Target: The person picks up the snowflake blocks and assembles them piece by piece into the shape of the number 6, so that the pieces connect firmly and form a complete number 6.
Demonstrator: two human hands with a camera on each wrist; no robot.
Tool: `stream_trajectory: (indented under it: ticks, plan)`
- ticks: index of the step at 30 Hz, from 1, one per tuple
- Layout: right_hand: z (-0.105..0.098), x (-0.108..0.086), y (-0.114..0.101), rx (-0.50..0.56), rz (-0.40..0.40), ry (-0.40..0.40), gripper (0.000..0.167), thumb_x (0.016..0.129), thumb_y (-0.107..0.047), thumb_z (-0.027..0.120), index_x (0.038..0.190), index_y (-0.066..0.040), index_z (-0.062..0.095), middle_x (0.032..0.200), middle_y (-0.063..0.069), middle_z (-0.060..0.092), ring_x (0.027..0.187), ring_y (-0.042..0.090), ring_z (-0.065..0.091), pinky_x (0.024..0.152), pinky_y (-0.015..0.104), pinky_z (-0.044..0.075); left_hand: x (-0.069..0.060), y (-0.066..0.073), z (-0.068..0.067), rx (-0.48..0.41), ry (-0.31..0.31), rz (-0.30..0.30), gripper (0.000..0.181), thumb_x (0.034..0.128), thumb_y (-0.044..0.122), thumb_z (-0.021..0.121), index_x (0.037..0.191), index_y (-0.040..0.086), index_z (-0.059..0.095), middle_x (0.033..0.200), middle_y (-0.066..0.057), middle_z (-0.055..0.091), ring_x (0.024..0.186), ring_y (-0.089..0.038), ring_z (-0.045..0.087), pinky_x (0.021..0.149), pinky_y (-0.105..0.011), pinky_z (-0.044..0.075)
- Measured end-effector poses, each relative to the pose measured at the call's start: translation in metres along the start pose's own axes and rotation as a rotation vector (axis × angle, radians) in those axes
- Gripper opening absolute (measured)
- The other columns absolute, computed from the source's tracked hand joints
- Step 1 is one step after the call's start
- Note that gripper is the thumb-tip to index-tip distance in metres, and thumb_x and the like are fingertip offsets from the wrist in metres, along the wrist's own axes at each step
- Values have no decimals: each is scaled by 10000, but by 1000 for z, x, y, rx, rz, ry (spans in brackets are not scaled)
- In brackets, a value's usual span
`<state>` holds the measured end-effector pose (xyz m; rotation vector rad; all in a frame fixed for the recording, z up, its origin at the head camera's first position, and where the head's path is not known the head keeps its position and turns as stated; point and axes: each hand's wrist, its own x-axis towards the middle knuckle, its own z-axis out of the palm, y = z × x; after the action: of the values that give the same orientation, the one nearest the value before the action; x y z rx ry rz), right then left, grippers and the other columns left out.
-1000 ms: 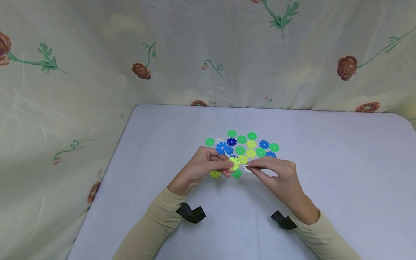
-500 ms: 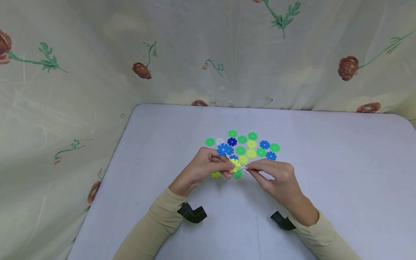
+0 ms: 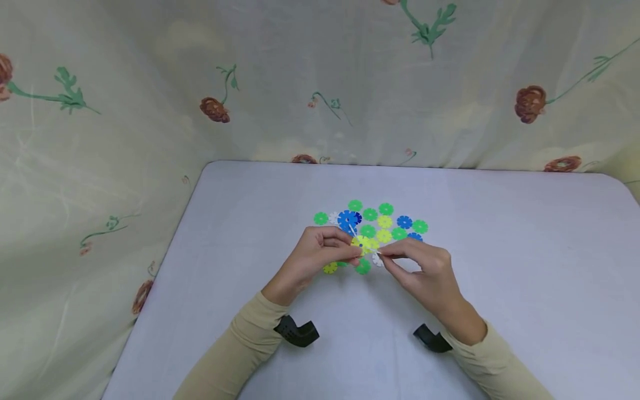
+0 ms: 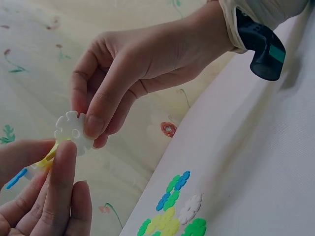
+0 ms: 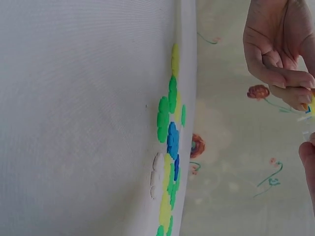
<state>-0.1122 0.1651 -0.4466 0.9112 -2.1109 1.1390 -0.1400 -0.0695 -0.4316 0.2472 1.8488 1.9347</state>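
Shifted farther beyond your left hand [image 3: 325, 251], which pinches a yellow notched plastic disc [image 3: 358, 241], is a blue notched disc [image 3: 345, 219]. Your right hand [image 3: 425, 275] pinches a white notched disc [image 4: 68, 128]; crooked pressure could slip it.

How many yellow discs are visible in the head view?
5: one yellow disc in the left hand, three more to its right, another below that hand; some may be hidden.
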Motion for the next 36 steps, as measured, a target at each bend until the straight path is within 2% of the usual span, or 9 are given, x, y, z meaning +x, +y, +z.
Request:
stream_trajectory:
  ticks: [4, 6, 11, 14, 17, 22, 28, 31, 36]
  plan:
    - [2, -2, -1, -4, 38, 16, 356, 1008, -362, 660, 925, -41, 790, 862, 57, 794, 763, 182, 764, 796, 114, 582, -1, 0, 2, 10, 18, 0, 154, 894, 52, 783, 1005, -12, 698, 771, 37, 773, 842, -310, 793, 925, -523, 598]
    - [3, -3, -2, -8, 67, 18, 387, 1006, -395, 652, 931, -42, 792, 865, 59, 794, 764, 179, 762, 800, 103, 575, 0, -2, 2, -4, 15, 6, 137, 900, 49, 780, 992, -8, 696, 775, 24, 780, 850, -307, 795, 910, -470, 609]
    - [5, -5, -3, -4, 131, 0, 118, 896, -130, 817, 965, -37, 793, 899, 74, 793, 791, 195, 763, 803, 91, 568, 1, -3, 3, -66, 13, 18, 71, 927, 20, 745, 962, -12, 692, 786, 8, 785, 797, -188, 791, 874, -325, 626]
    - [5, -5, -3, -2, 139, -16, 178, 818, 14, 844, 981, -32, 788, 926, 79, 792, 819, 207, 763, 787, 102, 578, 0, -2, 3, -79, 26, 15, 62, 935, 9, 730, 973, -12, 686, 795, 27, 776, 767, -124, 775, 884, -331, 632]
    - [6, -5, -2, -6, 134, -23, 149, 923, -162, 788, 997, -33, 784, 943, 82, 792, 839, 213, 758, 776, 108, 581, 0, -2, 3, -79, 39, 14, 80, 940, -3, 717, 1002, -32, 676, 810, 31, 769, 757, -104, 768, 930, -429, 627]
    - [6, -5, -1, -16, 139, -40, 375, 1003, -380, 631, 1007, -36, 781, 958, 81, 794, 860, 215, 758, 769, 107, 581, 1, -2, 3, -55, 51, 18, 122, 943, 3, 717, 1041, -58, 677, 830, 20, 768, 756, -94, 764, 987, -615, 557]
    - [5, -4, 0, -34, 168, -70, 145, 879, -96, 824, 996, -28, 773, 956, 65, 791, 853, 217, 760, 732, 128, 593, 2, -2, 1, -34, 78, 26, 126, 933, 18, 737, 1031, -44, 688, 824, 16, 770, 753, -106, 760, 955, -614, 575]
    - [6, -4, 3, -43, 170, -72, 280, 745, 89, 868, 981, -26, 771, 938, 50, 790, 817, 221, 757, 691, 158, 604, 2, 0, 0, -29, 90, 28, 122, 933, 29, 739, 1026, -34, 692, 836, -21, 778, 754, -109, 760, 951, -620, 574]
    - [9, -6, 8, -39, 232, -162, 246, 775, 60, 861, 978, -52, 777, 931, 35, 792, 828, 193, 761, 663, 174, 606, 3, 0, -2, -4, 101, 40, 115, 938, 50, 740, 1020, -20, 698, 954, -231, 773, 763, -123, 760, 927, -631, 575]
